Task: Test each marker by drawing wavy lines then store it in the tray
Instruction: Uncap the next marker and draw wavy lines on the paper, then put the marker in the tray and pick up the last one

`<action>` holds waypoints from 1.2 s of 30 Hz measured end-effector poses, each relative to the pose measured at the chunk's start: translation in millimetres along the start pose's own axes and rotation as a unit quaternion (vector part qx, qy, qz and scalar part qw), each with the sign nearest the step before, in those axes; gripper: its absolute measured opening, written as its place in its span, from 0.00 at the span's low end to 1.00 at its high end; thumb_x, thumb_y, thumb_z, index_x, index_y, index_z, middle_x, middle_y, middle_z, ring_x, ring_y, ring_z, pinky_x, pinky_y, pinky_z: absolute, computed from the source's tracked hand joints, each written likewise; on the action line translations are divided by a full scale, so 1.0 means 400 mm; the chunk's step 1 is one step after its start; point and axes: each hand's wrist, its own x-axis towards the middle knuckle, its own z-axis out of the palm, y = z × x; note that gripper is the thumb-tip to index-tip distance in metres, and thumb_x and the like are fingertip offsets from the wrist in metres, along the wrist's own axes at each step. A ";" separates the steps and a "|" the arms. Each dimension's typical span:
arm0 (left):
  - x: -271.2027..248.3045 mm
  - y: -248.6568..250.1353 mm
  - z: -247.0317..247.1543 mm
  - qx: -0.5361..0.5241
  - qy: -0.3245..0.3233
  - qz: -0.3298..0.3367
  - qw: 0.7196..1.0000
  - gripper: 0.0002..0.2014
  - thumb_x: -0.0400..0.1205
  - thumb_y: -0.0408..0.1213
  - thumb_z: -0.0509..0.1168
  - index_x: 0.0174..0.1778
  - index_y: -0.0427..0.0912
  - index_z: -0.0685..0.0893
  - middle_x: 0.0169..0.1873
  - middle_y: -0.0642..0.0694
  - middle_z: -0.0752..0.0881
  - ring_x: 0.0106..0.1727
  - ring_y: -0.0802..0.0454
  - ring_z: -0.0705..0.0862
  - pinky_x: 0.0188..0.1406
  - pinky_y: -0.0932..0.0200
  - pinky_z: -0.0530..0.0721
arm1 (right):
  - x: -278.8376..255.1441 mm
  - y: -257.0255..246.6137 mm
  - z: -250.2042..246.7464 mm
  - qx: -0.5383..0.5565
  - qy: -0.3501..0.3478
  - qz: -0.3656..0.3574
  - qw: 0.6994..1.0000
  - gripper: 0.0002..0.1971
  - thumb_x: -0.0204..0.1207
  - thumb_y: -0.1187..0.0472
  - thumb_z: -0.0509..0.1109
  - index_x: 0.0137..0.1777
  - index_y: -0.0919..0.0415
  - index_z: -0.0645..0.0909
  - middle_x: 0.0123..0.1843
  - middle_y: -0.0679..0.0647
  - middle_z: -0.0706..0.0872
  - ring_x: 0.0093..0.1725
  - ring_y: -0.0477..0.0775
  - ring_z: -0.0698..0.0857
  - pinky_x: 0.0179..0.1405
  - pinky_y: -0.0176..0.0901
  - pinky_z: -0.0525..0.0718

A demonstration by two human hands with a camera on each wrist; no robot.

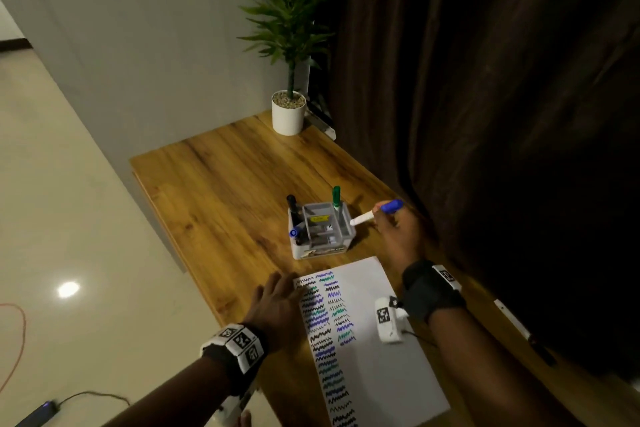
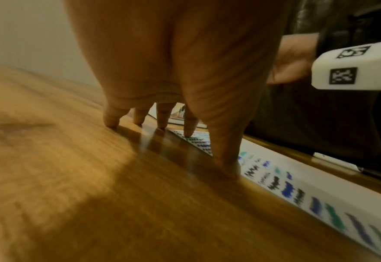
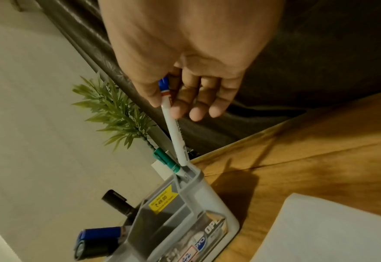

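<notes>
My right hand pinches a white marker with a blue cap. Its lower end sits at the right rear slot of the grey tray, beside a green-capped marker standing there. Black and blue markers stand in the tray's left side. My left hand lies with straight fingers on the table, fingertips pressing the left edge of the white paper covered in wavy lines.
A potted plant stands at the table's far corner. A dark curtain hangs along the right side. One more marker lies at the right table edge. The wooden table drops off on the left.
</notes>
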 end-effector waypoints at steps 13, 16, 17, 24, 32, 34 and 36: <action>0.029 0.005 0.012 -0.035 -0.013 -0.034 0.999 0.38 0.78 0.48 0.70 0.83 0.57 0.60 0.86 0.46 0.53 0.86 0.32 0.45 0.78 0.18 0.51 | 0.074 -0.015 0.144 -0.168 -0.158 -0.009 0.973 0.08 0.78 0.71 0.73 0.53 0.76 0.83 0.51 0.71 0.89 0.47 0.53 0.80 0.46 0.36 0.73; 0.030 0.003 0.008 -0.036 -0.015 -0.034 0.999 0.39 0.77 0.46 0.72 0.83 0.58 0.61 0.86 0.46 0.53 0.86 0.33 0.45 0.78 0.18 0.51 | 0.070 -0.013 0.149 -0.186 -0.176 -0.014 0.967 0.09 0.77 0.75 0.72 0.56 0.77 0.84 0.52 0.72 0.89 0.47 0.55 0.82 0.48 0.42 0.79; 0.030 0.004 0.008 -0.036 -0.017 -0.035 0.999 0.40 0.77 0.45 0.73 0.83 0.58 0.61 0.86 0.46 0.53 0.86 0.33 0.45 0.78 0.18 0.51 | 0.072 -0.008 0.148 -0.188 -0.179 -0.015 0.965 0.10 0.77 0.76 0.71 0.57 0.75 0.85 0.53 0.71 0.89 0.49 0.57 0.84 0.53 0.48 0.83; 0.035 -0.007 0.017 -0.031 -0.012 -0.031 0.999 0.45 0.72 0.45 0.77 0.83 0.59 0.61 0.85 0.46 0.54 0.85 0.33 0.46 0.78 0.18 0.53 | 0.040 0.025 0.030 -0.149 -0.152 -0.003 0.977 0.16 0.78 0.81 0.62 0.59 0.69 0.86 0.50 0.66 0.89 0.53 0.65 0.87 0.60 0.55 0.84; 0.048 -0.031 0.049 -0.027 -0.002 -0.028 0.999 0.46 0.70 0.51 0.77 0.83 0.62 0.60 0.84 0.46 0.55 0.86 0.35 0.48 0.78 0.20 0.55 | -0.095 0.263 -0.354 -0.389 -0.010 0.183 0.903 0.16 0.84 0.56 0.64 0.70 0.55 0.81 0.70 0.62 0.83 0.67 0.69 0.83 0.67 0.60 0.81; 0.048 -0.029 0.048 -0.027 -0.002 -0.028 0.999 0.46 0.70 0.53 0.76 0.83 0.61 0.59 0.84 0.46 0.55 0.85 0.35 0.49 0.78 0.20 0.55 | -0.126 0.325 -0.428 -0.453 -0.004 0.221 0.863 0.20 0.84 0.52 0.62 0.74 0.55 0.78 0.72 0.63 0.82 0.70 0.69 0.82 0.68 0.65 0.81; 0.047 -0.026 0.043 -0.024 -0.004 -0.027 0.999 0.48 0.69 0.53 0.76 0.84 0.61 0.59 0.84 0.46 0.55 0.85 0.35 0.49 0.78 0.21 0.56 | -0.146 0.367 -0.476 -0.481 -0.007 0.244 0.842 0.23 0.84 0.53 0.63 0.77 0.55 0.74 0.74 0.63 0.80 0.73 0.69 0.80 0.70 0.67 0.80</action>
